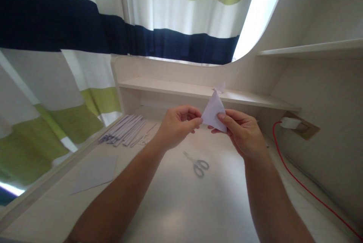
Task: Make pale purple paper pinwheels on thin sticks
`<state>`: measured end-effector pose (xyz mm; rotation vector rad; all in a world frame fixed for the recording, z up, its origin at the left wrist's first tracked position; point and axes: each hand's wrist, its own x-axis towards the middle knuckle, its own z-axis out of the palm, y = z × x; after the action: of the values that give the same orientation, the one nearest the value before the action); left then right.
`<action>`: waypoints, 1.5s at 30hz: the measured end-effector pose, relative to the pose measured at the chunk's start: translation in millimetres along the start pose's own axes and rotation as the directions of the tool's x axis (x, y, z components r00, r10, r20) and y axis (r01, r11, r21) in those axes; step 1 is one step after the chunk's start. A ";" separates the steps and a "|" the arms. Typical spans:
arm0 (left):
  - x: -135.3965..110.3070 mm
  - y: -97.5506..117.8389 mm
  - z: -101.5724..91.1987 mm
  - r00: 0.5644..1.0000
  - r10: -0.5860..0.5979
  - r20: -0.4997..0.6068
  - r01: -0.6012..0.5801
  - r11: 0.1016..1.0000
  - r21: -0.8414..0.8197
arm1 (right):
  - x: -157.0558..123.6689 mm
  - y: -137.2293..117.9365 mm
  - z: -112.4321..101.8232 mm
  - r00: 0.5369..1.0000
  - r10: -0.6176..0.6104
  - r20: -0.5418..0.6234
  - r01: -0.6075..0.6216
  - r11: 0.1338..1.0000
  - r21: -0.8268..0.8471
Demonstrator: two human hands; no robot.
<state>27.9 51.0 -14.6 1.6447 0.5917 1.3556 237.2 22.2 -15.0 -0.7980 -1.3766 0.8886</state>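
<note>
A small folded piece of white paper (213,111), triangular with its tip pointing up, is held in the air above the desk between both hands. My left hand (178,125) pinches its left edge with thumb and fingers curled. Gripping its lower right corner is my right hand (241,132), thumb on the front face. Grey-handled scissors (197,164) lie on the desk below the hands, untouched.
A white desk (181,205) has a bundle of cut paper strips (124,131) at the back left and a flat paper sheet (95,172) at the left. A shelf (198,91) runs behind with a paper scrap (220,87). A red cable (297,182) runs from a wall plug (290,122).
</note>
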 end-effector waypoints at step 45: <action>-1.4 1.2 2.0 0.995 0.046 -0.088 -0.035 0.992 0.122 | -0.8 -0.8 10.7 0.999 -0.031 0.013 0.032 0.996 -0.087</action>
<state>29.2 48.6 -14.3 1.7060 0.7091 1.4543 226.6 20.7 -14.2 -0.8362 -1.4422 0.8141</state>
